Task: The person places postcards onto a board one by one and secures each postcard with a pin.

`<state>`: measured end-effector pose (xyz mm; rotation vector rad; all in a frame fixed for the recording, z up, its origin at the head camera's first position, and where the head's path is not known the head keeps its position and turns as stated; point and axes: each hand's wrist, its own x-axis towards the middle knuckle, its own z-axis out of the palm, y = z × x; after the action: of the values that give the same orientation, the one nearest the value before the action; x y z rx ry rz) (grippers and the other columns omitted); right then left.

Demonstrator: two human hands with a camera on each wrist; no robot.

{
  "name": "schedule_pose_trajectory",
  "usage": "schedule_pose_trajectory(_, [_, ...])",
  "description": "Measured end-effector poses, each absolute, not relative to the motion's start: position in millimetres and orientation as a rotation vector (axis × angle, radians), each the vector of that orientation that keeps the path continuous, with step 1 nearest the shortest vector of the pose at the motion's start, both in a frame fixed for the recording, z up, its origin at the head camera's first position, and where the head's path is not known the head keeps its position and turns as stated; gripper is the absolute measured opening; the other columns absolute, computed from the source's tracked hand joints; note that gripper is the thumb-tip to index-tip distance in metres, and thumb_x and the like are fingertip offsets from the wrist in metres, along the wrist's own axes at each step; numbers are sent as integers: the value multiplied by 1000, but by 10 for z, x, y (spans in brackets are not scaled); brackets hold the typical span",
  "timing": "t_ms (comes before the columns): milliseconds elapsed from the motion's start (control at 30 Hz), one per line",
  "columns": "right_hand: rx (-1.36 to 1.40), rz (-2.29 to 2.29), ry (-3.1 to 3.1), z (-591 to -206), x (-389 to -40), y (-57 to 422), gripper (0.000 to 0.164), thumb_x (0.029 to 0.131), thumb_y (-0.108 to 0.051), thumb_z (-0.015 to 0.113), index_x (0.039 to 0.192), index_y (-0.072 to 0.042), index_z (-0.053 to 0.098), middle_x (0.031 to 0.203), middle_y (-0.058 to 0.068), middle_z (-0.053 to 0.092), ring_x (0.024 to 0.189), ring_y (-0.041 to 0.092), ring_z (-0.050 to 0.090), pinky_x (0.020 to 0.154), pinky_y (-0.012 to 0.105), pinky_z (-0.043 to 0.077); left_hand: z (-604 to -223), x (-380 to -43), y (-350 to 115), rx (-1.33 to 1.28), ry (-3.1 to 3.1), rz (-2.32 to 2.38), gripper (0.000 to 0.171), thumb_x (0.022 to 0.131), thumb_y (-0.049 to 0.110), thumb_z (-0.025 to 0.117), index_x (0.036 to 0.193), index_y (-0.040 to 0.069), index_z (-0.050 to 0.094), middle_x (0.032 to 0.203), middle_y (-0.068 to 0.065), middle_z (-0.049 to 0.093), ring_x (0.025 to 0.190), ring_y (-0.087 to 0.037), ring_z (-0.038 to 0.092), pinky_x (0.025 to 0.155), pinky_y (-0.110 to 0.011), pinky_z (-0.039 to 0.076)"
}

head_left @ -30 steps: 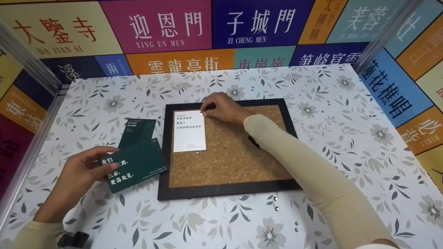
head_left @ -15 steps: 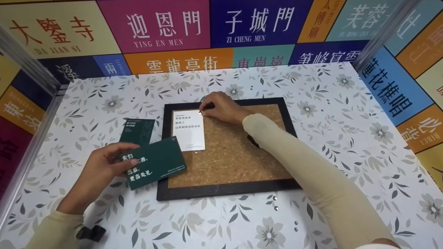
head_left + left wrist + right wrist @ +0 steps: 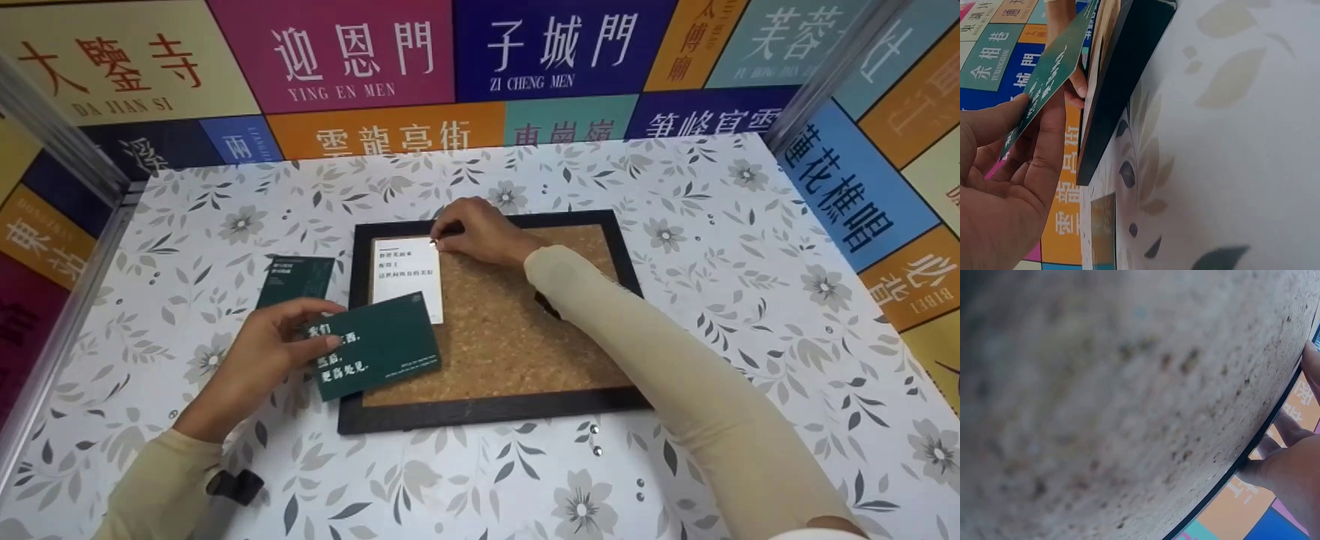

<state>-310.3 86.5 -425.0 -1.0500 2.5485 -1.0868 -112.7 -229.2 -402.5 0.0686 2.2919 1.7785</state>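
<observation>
1. Movement is all on the left side: the left hand (image 3: 270,349) brings the green card (image 3: 382,346) across from beside the black frame (image 3: 480,411) until, in the head view, it overlaps the frame's left edge and part of the cork (image 3: 517,345).
2. Left hand's got a proper pinch, thumb on the printed face, fingers behind. The left wrist view shows the card tilted and held up off the board, though I can't tell if its far edge touches anything.
3. Right hand (image 3: 484,231) hasn't budged. Fingers are curled in, tips pinching a tiny thing (image 3: 433,242) at the upper right corner of the white card (image 3: 407,270). Pin, maybe? Too small to call.
4. White card stays put at the cork's upper left, but its lower part is now hidden behind the green card.
5. My read: the green card is close to the cork, but with the right hand busy, 1 hand has to steer it alone.
6. Card number 2, the other green card (image 3: 304,277), lies untouched on the table (image 3: 720,217).
</observation>
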Motion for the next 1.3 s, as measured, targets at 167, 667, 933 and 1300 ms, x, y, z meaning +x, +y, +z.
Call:
schedule_pose_trajectory(167, [-1055, -1081, 2555, -4262, -3113, 867, 13, 104, -7, 77, 114, -5, 86, 118, 11, 78, 117, 27, 69, 107, 41, 52, -4064, -1199, -2152, 119, 2284, 1778, 41, 96, -4, 80, 136, 0, 72, 128, -16, 77, 98, -21, 79, 80, -33, 65])
schedule_pose_trajectory(667, [-1064, -1073, 2554, -4247, -3101, 871, 13, 105, -7, 76, 114, -5, 85, 116, 10, 78, 114, 25, 70, 105, 42, 53, -4148, -1380, -1667, 247, 2273, 1705, 35, 95, -1, 82, 130, 3, 76, 105, -10, 76, 78, -16, 71, 60, -30, 60])
schedule_pose_trajectory(933, [-1100, -1074, 2560, -4258, -3099, 875, 13, 104, -5, 77, 113, -3, 85, 116, 12, 79, 114, 28, 71, 106, 43, 54, -4171, -1420, -1460, 301, 2230, 1658, 34, 97, 1, 81, 130, 3, 76, 111, -13, 76, 84, -18, 74, 60, -32, 62])
schedule_pose_trajectory(1300, [-1123, -1096, 2545, -4237, -3094, 866, 12, 103, -5, 77, 112, -2, 85, 115, 13, 80, 112, 28, 72, 105, 43, 55, -4182, -1431, -1281, 337, 2229, 1645, 36, 95, -3, 80, 130, 1, 76, 107, -13, 76, 81, -18, 75, 57, -32, 61])
